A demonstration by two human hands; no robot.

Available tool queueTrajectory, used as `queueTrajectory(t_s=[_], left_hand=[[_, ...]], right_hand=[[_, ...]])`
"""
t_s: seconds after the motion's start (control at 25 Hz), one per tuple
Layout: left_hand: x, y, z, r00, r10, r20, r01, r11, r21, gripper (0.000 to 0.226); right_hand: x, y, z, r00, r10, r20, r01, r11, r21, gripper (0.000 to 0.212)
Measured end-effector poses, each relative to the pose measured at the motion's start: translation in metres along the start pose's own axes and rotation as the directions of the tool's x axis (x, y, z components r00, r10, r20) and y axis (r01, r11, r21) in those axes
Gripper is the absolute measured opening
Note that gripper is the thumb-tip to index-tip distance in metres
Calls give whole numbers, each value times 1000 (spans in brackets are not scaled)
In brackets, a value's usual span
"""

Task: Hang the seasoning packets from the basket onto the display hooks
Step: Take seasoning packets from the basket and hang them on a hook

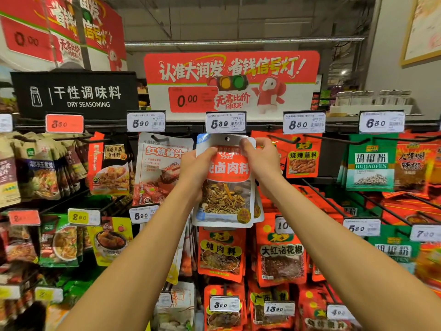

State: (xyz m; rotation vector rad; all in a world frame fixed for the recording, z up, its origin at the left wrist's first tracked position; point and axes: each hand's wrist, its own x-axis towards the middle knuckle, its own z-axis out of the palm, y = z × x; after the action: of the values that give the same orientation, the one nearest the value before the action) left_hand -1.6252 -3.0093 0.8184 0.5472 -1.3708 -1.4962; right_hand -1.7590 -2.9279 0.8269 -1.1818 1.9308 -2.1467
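both hands pinch a glossy flat seasoning packet [226,185] by its top corners. left hand [194,169] and right hand [261,158] fingers clamp its punched header under a price tag [225,122].

Hemmed in on both sides: red-lettered sauce packet [160,168] hanging just left, orange barbecue packets [302,158] just right, price tag [225,122] directly above (hook behind it hidden). Open air only toward the camera.

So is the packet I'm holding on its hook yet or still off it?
Cannot tell. Both hands, left hand and right hand, hold the packet upright under the 5.39 tag; its hang hole shows, but no hook is visible there.
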Motion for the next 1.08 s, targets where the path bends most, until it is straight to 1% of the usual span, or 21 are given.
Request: queueTrajectory(t_s=[0.16, 0.36, 0.48, 0.52, 0.56, 0.64, 0.68, 0.72, 0.76, 0.84, 0.88, 0.96, 1.08], left_hand=[[-5, -1, -1, 999, -33, -8, 33, 999, -29, 13], [-6, 7, 4, 999, -40, -32, 38, 998, -43, 11], [-7, 8, -1, 997, -73, -19, 73, 997, -14, 12], [-8, 7, -1, 998, -62, -22, 62, 998, 6, 11], [-10, 6, 0, 999, -20, -41, 22, 999, 39, 9], [-16, 2, -2, 985, 156, -72, -142, 975, 168, 6], [-19, -2, -5, 969, 240, -53, -220, 945, 241, 12], [-22, -7, -10, 957, 289, -6, -273, 913, 303, 21], [-25, -13, -15, 953, 296, 56, -297, 890, 345, 27], [-24, -24, -18, 964, 229, 133, -262, 890, 374, 27], [-18, -28, -16, 973, 195, 124, -229, 892, 391, 23], [-2, -29, -5, 985, 162, 60, -172, 874, 455, 20], [23, -26, 9, 994, 110, -13, -85, 834, 546, 28]], right_hand=[[-2, 0, 3, 999, -28, -23, 26, 998, -56, 32], [2, -3, 7, 997, -18, -72, 12, 997, -81, 31], [4, -4, 8, 999, 4, -43, -8, 994, -108, 30], [3, -5, 7, 999, 4, -40, -8, 993, -117, 31], [0, -6, 6, 999, 0, -35, -4, 993, -120, 31], [-11, -3, 3, 1000, -9, -23, 7, 995, -97, 32], [-21, 1, 2, 1000, -22, -3, 21, 996, -91, 34], [-31, 8, 2, 998, -54, 29, 56, 993, -108, 37], [-41, 14, 2, 994, -89, 67, 98, 985, -143, 40], [-46, 24, 5, 985, -113, 132, 139, 969, -205, 48], [-40, 26, 7, 986, -83, 141, 113, 968, -225, 49], [-22, 24, 13, 990, 16, 137, 19, 968, -250, 47], [2, 28, 19, 984, 132, 123, -89, 949, -304, 43]])
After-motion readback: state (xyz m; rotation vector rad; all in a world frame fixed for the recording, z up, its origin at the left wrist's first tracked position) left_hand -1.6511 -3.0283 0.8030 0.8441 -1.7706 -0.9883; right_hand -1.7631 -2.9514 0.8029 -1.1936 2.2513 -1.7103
